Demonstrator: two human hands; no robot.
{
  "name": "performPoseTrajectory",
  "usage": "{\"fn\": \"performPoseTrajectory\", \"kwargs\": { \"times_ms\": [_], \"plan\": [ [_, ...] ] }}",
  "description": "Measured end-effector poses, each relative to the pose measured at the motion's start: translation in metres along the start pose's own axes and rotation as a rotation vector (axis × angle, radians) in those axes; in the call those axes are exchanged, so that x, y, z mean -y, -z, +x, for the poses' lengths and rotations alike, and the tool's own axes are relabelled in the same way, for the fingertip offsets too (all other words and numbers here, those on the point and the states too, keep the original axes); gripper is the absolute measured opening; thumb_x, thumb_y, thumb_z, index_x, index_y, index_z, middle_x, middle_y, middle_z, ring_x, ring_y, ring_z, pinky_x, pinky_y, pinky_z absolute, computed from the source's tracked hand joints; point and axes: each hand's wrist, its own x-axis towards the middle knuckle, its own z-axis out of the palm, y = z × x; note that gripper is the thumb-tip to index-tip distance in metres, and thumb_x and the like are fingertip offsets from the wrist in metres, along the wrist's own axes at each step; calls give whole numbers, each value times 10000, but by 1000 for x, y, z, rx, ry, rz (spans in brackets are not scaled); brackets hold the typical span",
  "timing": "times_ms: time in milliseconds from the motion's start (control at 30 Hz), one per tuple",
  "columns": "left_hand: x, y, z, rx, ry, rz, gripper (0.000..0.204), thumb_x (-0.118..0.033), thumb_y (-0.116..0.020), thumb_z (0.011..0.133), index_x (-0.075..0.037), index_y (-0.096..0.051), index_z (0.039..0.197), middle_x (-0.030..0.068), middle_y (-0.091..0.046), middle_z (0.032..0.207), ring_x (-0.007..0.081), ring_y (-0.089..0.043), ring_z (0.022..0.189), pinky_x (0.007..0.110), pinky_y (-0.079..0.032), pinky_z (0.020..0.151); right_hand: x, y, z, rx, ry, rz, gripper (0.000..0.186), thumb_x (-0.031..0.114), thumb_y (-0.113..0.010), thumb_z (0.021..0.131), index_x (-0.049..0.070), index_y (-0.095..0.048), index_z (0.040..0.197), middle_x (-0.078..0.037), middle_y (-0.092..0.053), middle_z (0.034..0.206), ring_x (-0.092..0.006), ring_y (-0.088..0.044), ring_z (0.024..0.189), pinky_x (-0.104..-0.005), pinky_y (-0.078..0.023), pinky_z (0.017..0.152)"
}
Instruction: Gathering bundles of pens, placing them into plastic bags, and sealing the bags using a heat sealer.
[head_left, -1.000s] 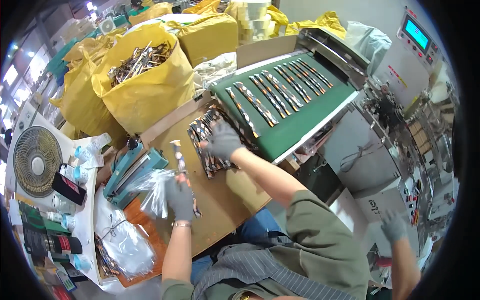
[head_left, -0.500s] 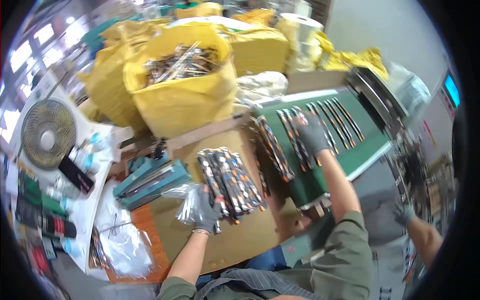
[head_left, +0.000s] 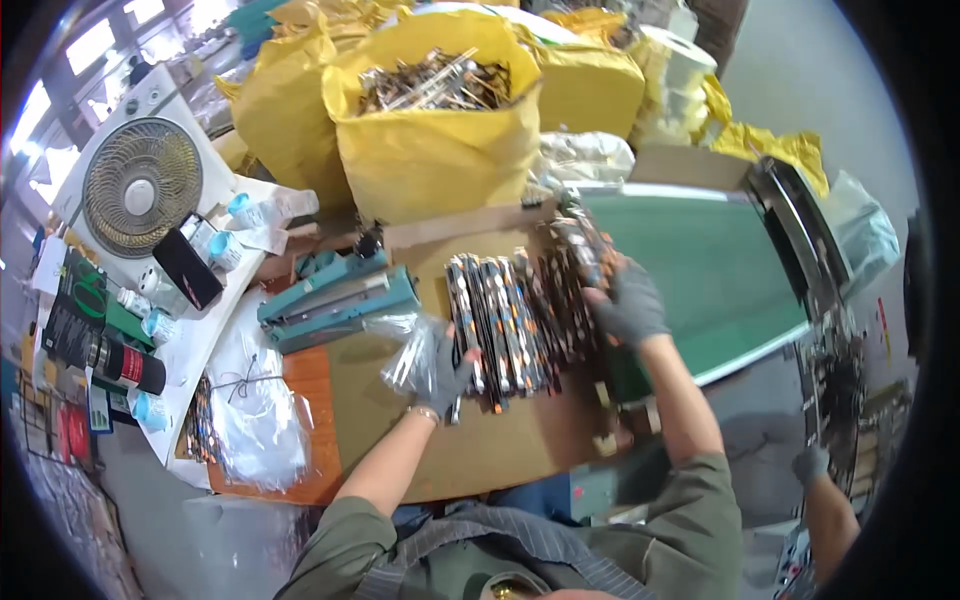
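My right hand (head_left: 635, 305), in a grey glove with bare fingertips, is closed round a bundle of slim dark sticks (head_left: 582, 240) patched with orange and white, at the conveyor's left edge. A wide row of like sticks (head_left: 505, 325) lies side by side on the brown board, just left of it. My left hand (head_left: 447, 372), gloved the same way, is closed at the left side of that row. A crumpled clear plastic bag (head_left: 408, 358) sticks out of its grip, and its fingertips touch the nearest sticks. What lies in its palm is hidden.
The green conveyor belt (head_left: 700, 280) runs at right. An open yellow sack (head_left: 430, 160) full of sticks stands behind the board. Left are a teal device (head_left: 340, 305), clear bags (head_left: 255, 430) and a fan (head_left: 140, 190). Another person's gloved hand (head_left: 812, 463) shows at lower right.
My right hand has swept the sticks off the belt leftward into a bundle beside the row. My left hand stays at the row with the bag. The whole view has shifted.
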Motion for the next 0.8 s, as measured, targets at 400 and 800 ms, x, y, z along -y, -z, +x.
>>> {"fn": "performPoseTrajectory", "kwargs": {
  "times_ms": [400, 800],
  "plan": [
    [-12, 5, 48, 249, 842, -924, 698, -541, -640, 798, 78, -576, 1114, 166, -635, 1038, 235, -609, 945, 331, -471, 824, 119, -118, 6, 264, -456, 504, 708, 613, -672, 667, -31, -626, 958, -223, -649, 926, -359, -644, 865, -434, -492, 758],
    [-69, 120, -9, 77, 274, -902, 466, -169, -786, 703, -41, -603, 1112, 39, -646, 1025, 123, -594, 933, 293, -475, 848, 204, -84, -60, 402, -350, 1783, 526, 228, -673, 808, -16, -497, 1240, -94, -601, 1117, -184, -591, 991, -321, -473, 876]
  ]
}}
